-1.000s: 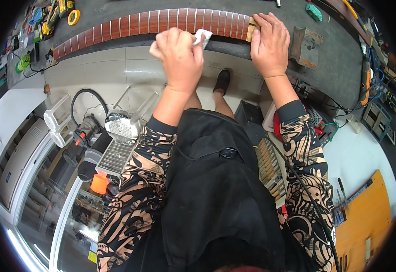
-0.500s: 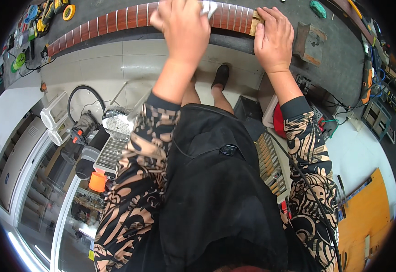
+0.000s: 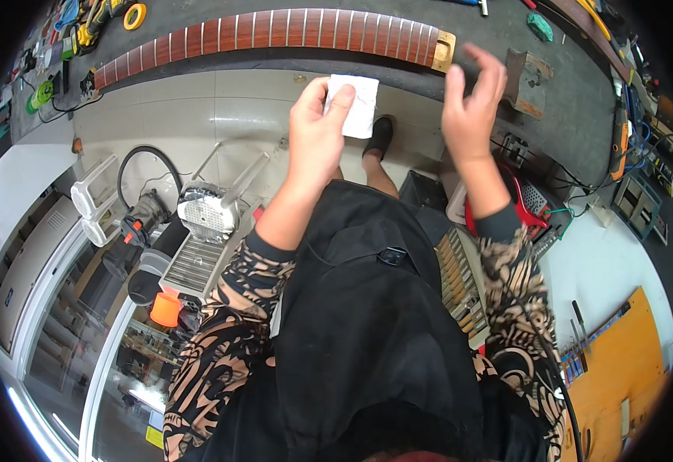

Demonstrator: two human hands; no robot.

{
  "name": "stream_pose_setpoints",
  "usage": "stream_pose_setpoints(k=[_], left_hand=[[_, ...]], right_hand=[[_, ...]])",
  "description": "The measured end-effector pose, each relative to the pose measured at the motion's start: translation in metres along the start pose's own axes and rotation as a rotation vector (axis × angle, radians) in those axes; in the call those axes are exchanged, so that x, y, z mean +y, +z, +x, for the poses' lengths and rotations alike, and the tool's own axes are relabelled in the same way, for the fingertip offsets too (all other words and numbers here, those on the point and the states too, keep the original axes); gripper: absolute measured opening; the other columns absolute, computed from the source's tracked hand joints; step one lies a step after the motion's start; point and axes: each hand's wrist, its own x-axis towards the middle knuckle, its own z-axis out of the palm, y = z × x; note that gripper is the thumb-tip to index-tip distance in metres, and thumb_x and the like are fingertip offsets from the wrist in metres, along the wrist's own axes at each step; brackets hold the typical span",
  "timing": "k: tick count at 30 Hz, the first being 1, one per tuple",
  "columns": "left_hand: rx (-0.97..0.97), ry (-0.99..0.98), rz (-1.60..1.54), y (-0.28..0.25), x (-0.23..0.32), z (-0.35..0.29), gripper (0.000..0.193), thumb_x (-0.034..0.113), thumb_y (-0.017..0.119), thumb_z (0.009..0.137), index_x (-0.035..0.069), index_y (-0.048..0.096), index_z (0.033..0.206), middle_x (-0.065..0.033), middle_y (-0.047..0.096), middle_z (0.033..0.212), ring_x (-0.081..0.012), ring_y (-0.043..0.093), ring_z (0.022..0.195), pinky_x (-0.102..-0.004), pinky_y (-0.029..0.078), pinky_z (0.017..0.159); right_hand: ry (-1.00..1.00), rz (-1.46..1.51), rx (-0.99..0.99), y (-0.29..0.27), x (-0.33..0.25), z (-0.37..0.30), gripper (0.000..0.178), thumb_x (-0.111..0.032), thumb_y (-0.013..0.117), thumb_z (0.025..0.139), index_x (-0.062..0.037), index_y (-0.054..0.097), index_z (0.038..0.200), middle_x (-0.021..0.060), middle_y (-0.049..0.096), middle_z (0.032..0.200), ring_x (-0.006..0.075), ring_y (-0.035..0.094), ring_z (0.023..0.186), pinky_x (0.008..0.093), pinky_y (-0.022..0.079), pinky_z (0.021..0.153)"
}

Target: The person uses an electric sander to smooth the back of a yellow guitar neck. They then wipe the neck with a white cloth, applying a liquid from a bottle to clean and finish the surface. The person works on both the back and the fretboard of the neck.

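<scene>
My left hand point(image 3: 317, 123) pinches a folded white pad point(image 3: 362, 104), perhaps sandpaper or cloth, between thumb and fingers. It is held up in front of the bench edge, apart from the wood. A long reddish-brown guitar fretboard point(image 3: 263, 29) with many metal frets lies along the bench's near edge. At its right end shows a pale wooden end piece point(image 3: 444, 51) with a small recess. Just to the right of that end, my right hand point(image 3: 475, 100) hangs in the air with fingers apart, holding nothing.
A rusty metal block point(image 3: 528, 82) stands on the grey bench point(image 3: 575, 100) at right. A yellow tape roll point(image 3: 134, 16) and a power tool point(image 3: 93, 27) lie at far left. Below are a rack of wooden-handled tools point(image 3: 459, 285), a white stool point(image 3: 96, 192) and a vacuum-like machine point(image 3: 144, 215).
My left hand has come off the fretboard, moving toward me with the white pad. My right hand has let go of the fretboard's right end and drawn back, fingers spreading.
</scene>
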Motion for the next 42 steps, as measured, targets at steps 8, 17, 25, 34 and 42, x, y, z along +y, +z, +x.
stream_pose_setpoints(k=[8, 17, 25, 34, 42], left_hand=[[-0.066, 0.054, -0.232, 0.0, 0.012, -0.023, 0.041, 0.001, 0.073, 0.109, 0.003, 0.05, 0.144, -0.014, 0.07, 0.124, -0.0177, 0.072, 0.114, -0.0326, 0.06, 0.099], [-0.084, 0.151, 0.008, -0.03, -0.003, -0.029, 0.038, -0.003, 0.071, 0.109, 0.002, 0.058, 0.145, -0.0092, 0.07, 0.126, -0.0144, 0.071, 0.112, -0.0316, 0.059, 0.1], [-0.27, 0.029, -0.237, -0.024, 0.006, -0.03, 0.053, 0.01, 0.075, 0.11, 0.003, 0.056, 0.159, -0.011, 0.068, 0.145, -0.0201, 0.066, 0.132, -0.0353, 0.052, 0.112], [0.156, 0.496, 0.419, -0.016, 0.019, 0.031, 0.018, 0.014, 0.081, 0.108, 0.0, 0.079, 0.119, -0.0055, 0.083, 0.108, -0.0104, 0.073, 0.093, -0.0294, 0.059, 0.081], [0.314, 0.947, 1.238, -0.004, 0.012, 0.095, 0.014, 0.022, 0.086, 0.094, 0.013, 0.078, 0.101, -0.0028, 0.069, 0.101, -0.0309, 0.059, 0.106, -0.0487, 0.04, 0.097]], right_hand=[[0.503, 0.648, -0.357, -0.014, -0.112, -0.051, 0.063, -0.011, 0.086, 0.101, -0.0025, 0.045, 0.148, 0.0136, 0.069, 0.119, 0.0186, 0.07, 0.096, 0.0342, 0.059, 0.088], [0.4, 0.563, -0.521, -0.015, -0.122, -0.043, 0.033, -0.004, 0.075, 0.104, -0.0008, 0.073, 0.137, 0.0092, 0.066, 0.113, 0.0201, 0.068, 0.094, 0.0333, 0.057, 0.088], [0.853, 0.935, -0.43, -0.003, -0.131, -0.049, 0.033, -0.014, 0.074, 0.111, 0.0014, 0.073, 0.141, 0.0009, 0.071, 0.109, 0.0086, 0.064, 0.097, 0.0281, 0.055, 0.088], [0.188, 0.315, -0.179, 0.0, -0.079, -0.009, 0.024, -0.01, 0.074, 0.103, -0.0027, 0.076, 0.125, 0.0122, 0.071, 0.109, 0.0263, 0.069, 0.098, 0.0391, 0.056, 0.093], [-0.148, -0.304, -0.163, 0.016, 0.013, 0.038, 0.029, -0.017, 0.067, 0.105, -0.0083, 0.068, 0.133, 0.0164, 0.063, 0.132, 0.0395, 0.058, 0.134, 0.054, 0.04, 0.119]])
